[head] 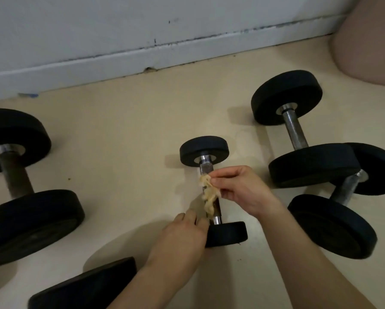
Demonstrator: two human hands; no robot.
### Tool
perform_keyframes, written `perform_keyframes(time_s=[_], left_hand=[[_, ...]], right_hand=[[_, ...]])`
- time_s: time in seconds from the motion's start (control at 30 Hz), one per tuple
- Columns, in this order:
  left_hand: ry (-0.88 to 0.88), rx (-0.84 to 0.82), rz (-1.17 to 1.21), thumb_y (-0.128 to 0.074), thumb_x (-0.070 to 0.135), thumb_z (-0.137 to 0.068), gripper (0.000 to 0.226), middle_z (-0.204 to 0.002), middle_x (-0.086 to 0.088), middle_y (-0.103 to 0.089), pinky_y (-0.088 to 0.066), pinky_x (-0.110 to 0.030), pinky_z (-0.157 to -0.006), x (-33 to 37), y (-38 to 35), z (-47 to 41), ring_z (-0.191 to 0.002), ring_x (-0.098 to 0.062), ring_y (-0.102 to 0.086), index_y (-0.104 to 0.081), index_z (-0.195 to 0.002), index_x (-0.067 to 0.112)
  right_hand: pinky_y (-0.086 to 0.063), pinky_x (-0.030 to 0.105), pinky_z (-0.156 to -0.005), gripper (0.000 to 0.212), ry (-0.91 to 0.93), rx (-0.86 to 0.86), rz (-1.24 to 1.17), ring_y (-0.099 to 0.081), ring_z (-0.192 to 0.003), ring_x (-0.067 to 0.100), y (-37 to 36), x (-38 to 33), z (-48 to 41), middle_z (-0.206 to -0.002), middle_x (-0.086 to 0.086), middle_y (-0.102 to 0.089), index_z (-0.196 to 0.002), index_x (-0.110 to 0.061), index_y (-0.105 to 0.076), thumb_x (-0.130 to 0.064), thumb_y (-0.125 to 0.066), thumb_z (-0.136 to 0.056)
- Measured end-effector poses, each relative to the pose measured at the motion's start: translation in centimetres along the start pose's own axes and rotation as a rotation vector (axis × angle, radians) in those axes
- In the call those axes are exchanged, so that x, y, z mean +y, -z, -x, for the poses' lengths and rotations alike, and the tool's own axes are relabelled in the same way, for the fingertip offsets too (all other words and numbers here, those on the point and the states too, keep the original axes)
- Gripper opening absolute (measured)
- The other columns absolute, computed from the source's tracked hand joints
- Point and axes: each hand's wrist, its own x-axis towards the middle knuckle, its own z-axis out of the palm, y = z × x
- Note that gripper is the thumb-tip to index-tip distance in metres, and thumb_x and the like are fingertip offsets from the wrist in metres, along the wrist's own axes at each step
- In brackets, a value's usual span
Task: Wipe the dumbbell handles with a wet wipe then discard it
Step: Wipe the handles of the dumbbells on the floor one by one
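Observation:
A small black dumbbell [206, 150] lies on the beige floor in the middle of the view, its metal handle [206, 167] running toward me. My right hand [240, 190] pinches a crumpled, yellowish wet wipe [209, 195] that hangs against the handle. My left hand [184, 237] rests beside the near weight plate [228, 234], its fingertips near the lower end of the handle; how its fingers lie is hard to make out.
A large dumbbell [19, 186] lies at the left. Two more large dumbbells [298, 130] [347, 192] lie at the right, one crossing the other. A dark flat object [86, 286] sits at the bottom left. The white wall [120, 41] runs behind, and a pink cushion-like object [370, 41] stands at the upper right.

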Motion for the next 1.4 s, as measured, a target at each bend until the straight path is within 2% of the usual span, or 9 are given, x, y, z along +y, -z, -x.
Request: perform_keyframes(time_s=[0.07, 0.17, 0.33, 0.6, 0.77, 0.9, 1.0, 1.27, 1.4], left_hand=[[-0.005, 0.005, 0.020, -0.055, 0.028, -0.091, 0.032, -0.115, -0.002, -0.046, -0.045, -0.033, -0.082, 0.4, 0.0, -0.2, -0.102, -0.021, -0.050, -0.043, -0.121, 0.024], [-0.001, 0.022, 0.059, -0.054, 0.030, -0.091, 0.039, -0.116, -0.001, -0.044, -0.046, -0.035, -0.081, 0.5, -0.1, 0.2, -0.103, -0.023, -0.050, -0.036, -0.125, 0.030], [-0.003, 0.036, 0.097, -0.049, 0.039, -0.093, 0.044, -0.119, 0.002, -0.041, -0.045, -0.032, -0.080, 0.2, 0.1, 0.9, -0.102, -0.021, -0.049, -0.027, -0.132, 0.035], [0.002, 0.042, 0.129, -0.050, 0.043, -0.092, 0.046, -0.120, 0.004, -0.042, -0.043, -0.031, -0.081, -0.1, 0.1, 1.2, -0.100, -0.020, -0.051, -0.029, -0.132, 0.036], [0.012, 0.052, 0.228, -0.047, 0.046, -0.091, 0.048, -0.120, 0.007, -0.041, -0.045, -0.029, -0.083, -0.6, 0.0, 1.8, -0.098, -0.016, -0.050, -0.029, -0.135, 0.039], [0.016, 0.090, 0.231, -0.049, 0.051, -0.088, 0.046, -0.111, 0.009, -0.048, -0.045, -0.029, -0.080, -1.0, 0.7, 1.9, -0.097, -0.015, -0.049, -0.039, -0.131, 0.039], [0.007, 0.101, 0.142, -0.062, 0.047, -0.082, 0.040, -0.101, 0.007, -0.053, -0.047, -0.030, -0.069, -1.6, 1.0, 1.9, -0.091, -0.016, -0.048, -0.056, -0.118, 0.032], [0.061, 0.020, 0.135, -0.058, 0.041, -0.087, 0.037, -0.108, 0.005, -0.049, -0.041, -0.029, -0.077, -2.1, 1.2, 2.0, -0.098, -0.018, -0.052, -0.051, -0.121, 0.029], [0.110, 0.005, 0.176, -0.059, 0.039, -0.086, 0.038, -0.109, 0.006, -0.049, -0.047, -0.031, -0.079, -2.0, 0.9, 2.5, -0.094, -0.019, -0.056, -0.050, -0.123, 0.031]], right_hand=[[-0.057, 0.030, -0.081, 0.013, 0.156, 0.197, 0.267, -0.069, -0.088, 0.017, -0.4, 1.3, -0.6, -0.090, 0.004, -0.072, -0.089, -0.012, -0.074, -0.005, -0.072, -0.079], [-0.046, 0.008, -0.069, 0.010, 0.333, 0.173, 0.709, -0.060, -0.077, 0.003, -0.7, 2.1, -0.1, -0.086, -0.008, -0.062, -0.086, -0.019, -0.075, -0.017, -0.076, -0.076], [-0.047, 0.018, -0.073, 0.011, 0.542, 0.229, 1.055, -0.057, -0.076, 0.009, -1.3, 0.3, -2.2, -0.091, -0.004, -0.059, -0.089, -0.018, -0.073, -0.017, -0.062, -0.088], [-0.043, 0.011, -0.079, 0.011, 0.483, -0.020, 1.094, -0.054, -0.082, 0.001, -0.3, 1.9, 1.5, -0.090, -0.014, -0.053, -0.090, -0.017, -0.076, -0.012, -0.071, -0.081], [-0.041, 0.001, -0.072, 0.013, 0.468, 0.213, 0.943, -0.051, -0.082, 0.000, -1.1, -0.2, -1.2, -0.095, -0.010, -0.050, -0.090, -0.012, -0.074, -0.004, -0.064, -0.085], [-0.050, 0.024, -0.088, 0.009, 0.326, 0.100, 0.832, -0.058, -0.095, 0.004, -0.7, 1.0, 0.4, -0.106, -0.014, -0.056, -0.087, -0.021, -0.077, -0.020, -0.071, -0.080], [-0.048, 0.014, -0.075, 0.010, 0.186, 0.121, 0.814, -0.058, -0.085, 0.000, -1.2, 1.7, 2.0, -0.097, -0.018, -0.060, -0.085, -0.025, -0.075, -0.026, -0.077, -0.075], [-0.051, 0.024, -0.077, 0.010, 0.437, 0.350, 0.746, -0.059, -0.080, 0.002, -3.3, 0.4, -1.6, -0.090, -0.007, -0.066, -0.087, -0.021, -0.074, -0.016, -0.073, -0.080], [-0.050, 0.016, -0.068, 0.006, 0.255, 0.085, 0.897, -0.060, -0.072, 0.001, -2.6, 1.8, 2.0, -0.081, -0.013, -0.064, -0.079, -0.024, -0.073, -0.019, -0.077, -0.077]])
